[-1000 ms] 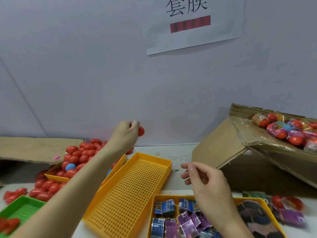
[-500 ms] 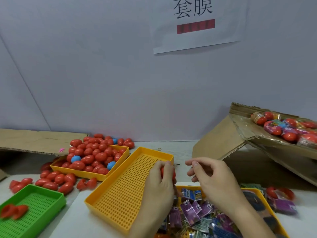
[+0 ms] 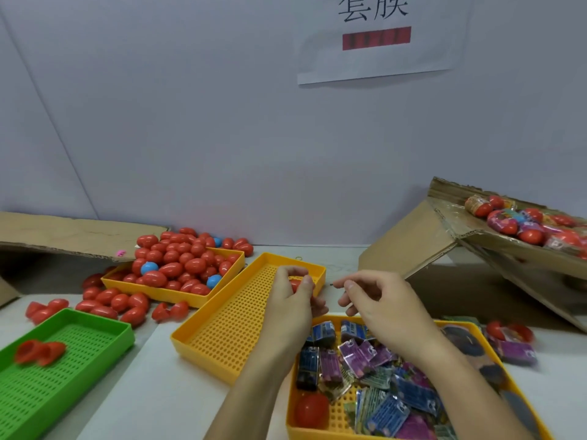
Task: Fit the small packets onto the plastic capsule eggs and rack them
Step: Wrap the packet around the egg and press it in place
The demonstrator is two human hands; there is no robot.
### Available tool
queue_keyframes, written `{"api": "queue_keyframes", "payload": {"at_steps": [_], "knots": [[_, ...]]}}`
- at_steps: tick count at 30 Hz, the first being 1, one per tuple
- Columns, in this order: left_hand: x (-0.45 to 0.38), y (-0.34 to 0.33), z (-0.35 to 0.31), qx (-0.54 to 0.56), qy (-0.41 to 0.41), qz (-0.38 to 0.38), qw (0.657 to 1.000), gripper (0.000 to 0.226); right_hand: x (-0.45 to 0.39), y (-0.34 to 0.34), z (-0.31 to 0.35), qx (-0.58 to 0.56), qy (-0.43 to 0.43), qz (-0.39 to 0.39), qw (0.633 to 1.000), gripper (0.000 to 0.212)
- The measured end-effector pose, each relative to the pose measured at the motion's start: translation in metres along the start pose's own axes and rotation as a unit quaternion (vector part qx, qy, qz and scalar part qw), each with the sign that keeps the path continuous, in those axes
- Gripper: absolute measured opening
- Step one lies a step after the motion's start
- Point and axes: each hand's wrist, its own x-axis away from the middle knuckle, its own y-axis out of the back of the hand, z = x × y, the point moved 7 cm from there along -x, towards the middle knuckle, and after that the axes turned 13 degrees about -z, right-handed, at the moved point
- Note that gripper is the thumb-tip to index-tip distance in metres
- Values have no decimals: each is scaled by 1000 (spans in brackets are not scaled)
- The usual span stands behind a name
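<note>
Head view: the left hand (image 3: 290, 300) holds a red plastic capsule egg (image 3: 295, 284) in a closed grip, fingers and thumb curled round it, above the near-right corner of an empty perforated yellow plastic tray (image 3: 222, 331); the right hand (image 3: 381, 300) sits just beside it, thumb and forefinger pinched together, though whether anything lies between them is too small to tell; below both hands a second yellow plastic tray (image 3: 320, 431) on the white surface (image 3: 158, 392) holds a heap of small blue and purple foil packets (image 3: 374, 376) and one loose red egg (image 3: 311, 411); further left a third yellow tray (image 3: 178, 298) is piled with red eggs and a few blue ones (image 3: 178, 265), with more red eggs spilled onto the surface around it; a green perforated plastic tray (image 3: 79, 360) at the near left carries red egg halves (image 3: 38, 352); at the right a tilted brown cardboard box (image 3: 413, 242) bears eggs already wrapped in packets (image 3: 524, 223); a white paper sign (image 3: 374, 39) hangs on the wall.
</note>
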Motion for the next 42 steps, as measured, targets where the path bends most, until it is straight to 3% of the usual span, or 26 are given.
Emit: {"api": "queue_keyframes", "payload": {"at_steps": [7, 14, 18, 24, 28, 36, 42], "knots": [[1, 3, -6, -68, -71, -3, 995, 11, 4, 5, 16, 28, 28, 5, 999, 18], [6, 3, -14, -95, -105, -12, 990, 9, 20, 17, 21, 215, 101, 118, 964, 12], [9, 0, -18, -104, -125, -11, 987, 6, 30, 17, 6, 209, 111, 99, 966, 10], [12, -5, -24, -132, -129, -4, 983, 16, 36, 9, -11, 237, 115, 151, 953, 10], [18, -9, -32, -136, -137, 21, 981, 19, 41, 6, -10, 258, 106, 192, 941, 20], [38, -7, -28, -186, -163, 48, 968, 12, 48, 1, -6, 285, 115, 214, 927, 4], [28, 10, -13, -173, -139, 14, 975, 10, 45, 5, 1, 284, 109, 180, 935, 23]]}}
